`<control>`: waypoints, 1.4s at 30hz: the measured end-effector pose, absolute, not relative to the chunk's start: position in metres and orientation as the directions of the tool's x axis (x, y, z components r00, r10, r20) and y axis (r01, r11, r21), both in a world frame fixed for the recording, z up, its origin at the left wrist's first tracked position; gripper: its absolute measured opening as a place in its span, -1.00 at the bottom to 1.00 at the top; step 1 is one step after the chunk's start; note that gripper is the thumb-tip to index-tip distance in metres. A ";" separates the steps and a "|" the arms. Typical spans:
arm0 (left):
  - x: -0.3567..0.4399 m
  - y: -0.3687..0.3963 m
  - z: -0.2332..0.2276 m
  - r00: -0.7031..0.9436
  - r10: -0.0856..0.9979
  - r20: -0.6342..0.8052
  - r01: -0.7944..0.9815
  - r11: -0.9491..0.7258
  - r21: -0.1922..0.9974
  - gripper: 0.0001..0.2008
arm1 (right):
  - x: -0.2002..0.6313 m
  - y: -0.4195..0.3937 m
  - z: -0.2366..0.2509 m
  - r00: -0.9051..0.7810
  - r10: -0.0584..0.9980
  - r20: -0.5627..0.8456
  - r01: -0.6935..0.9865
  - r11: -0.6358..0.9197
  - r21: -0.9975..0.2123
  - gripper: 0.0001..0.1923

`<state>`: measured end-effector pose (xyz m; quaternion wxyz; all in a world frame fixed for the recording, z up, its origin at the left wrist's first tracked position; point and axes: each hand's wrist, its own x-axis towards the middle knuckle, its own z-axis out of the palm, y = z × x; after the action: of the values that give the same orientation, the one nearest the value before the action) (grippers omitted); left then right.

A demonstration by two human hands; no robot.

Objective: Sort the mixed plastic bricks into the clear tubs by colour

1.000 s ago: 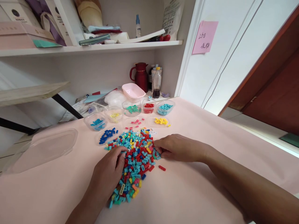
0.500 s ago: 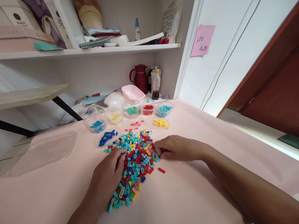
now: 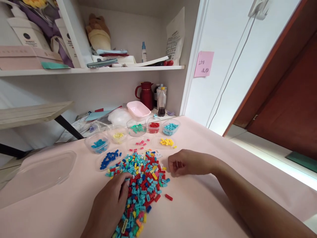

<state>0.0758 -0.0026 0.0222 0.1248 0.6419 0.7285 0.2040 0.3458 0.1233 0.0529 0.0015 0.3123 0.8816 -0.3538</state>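
Observation:
A heap of small toy building bricks point(image 3: 145, 177), mostly turquoise and red with some yellow, blue and green, is spread over the pink tabletop. My left hand point(image 3: 111, 198) rests at the heap's left side, thumb and forefinger bent close together; whatever is between their tips is hidden. Just off the heap's right edge is my right hand point(image 3: 184, 162), its fingers curled in toward the thumb. I cannot make out anything in that curl. One red brick point(image 3: 168, 197) lies apart, nearer to me than my right hand.
Behind the heap stand clear tubs of sorted bricks: blue point(image 3: 97, 148), pale yellow point(image 3: 118, 140), green point(image 3: 136, 133), red point(image 3: 154, 129) and turquoise point(image 3: 170, 133). Shallow lids hold dark blue, pink and yellow bricks. A large clear lid point(image 3: 49, 172) lies left. A pink basin point(image 3: 138, 114) and red jug point(image 3: 146, 96) stand behind.
My right hand has drawn back from the heap's right edge, slightly to the right. My left hand stays beside the heap. The camera has tilted up, so the scene sits lower.

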 end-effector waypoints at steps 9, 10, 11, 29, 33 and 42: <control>0.076 -0.003 0.023 -0.135 0.986 0.094 0.878 0.075 0.473 -0.68 | 0.324 0.106 0.045 -0.846 0.503 -0.177 0.512 0.673 -0.534 -0.85; 0.077 -0.002 0.023 -0.136 0.986 0.094 0.875 0.075 0.477 -0.68 | 0.324 0.105 0.045 -0.845 0.504 -0.180 0.514 0.671 -0.534 -0.85; 0.077 -0.002 0.023 -0.138 0.986 0.096 0.873 0.075 0.482 -0.68 | 0.324 0.105 0.045 -0.846 0.500 -0.186 0.513 0.670 -0.536 -0.85; 0.070 -0.003 0.019 -0.150 0.978 0.143 0.780 0.029 0.625 -0.70 | 0.327 0.117 0.032 -0.827 0.492 -0.272 0.470 0.340 -0.814 -0.94; 0.062 0.001 0.010 -0.239 0.962 0.131 0.620 0.048 0.783 -0.72 | 0.324 0.121 0.028 -0.820 0.528 -0.222 0.358 0.170 -0.918 -0.81; 0.054 0.004 0.003 -0.323 0.937 0.133 0.507 0.053 0.860 -0.72 | 0.279 0.120 0.076 -0.808 0.571 -0.147 0.371 0.299 -0.879 -0.76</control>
<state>0.0544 0.0040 0.0033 0.2436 0.5282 0.6836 0.4410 0.2789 0.1205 0.0765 -0.0970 0.2942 0.8002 -0.5136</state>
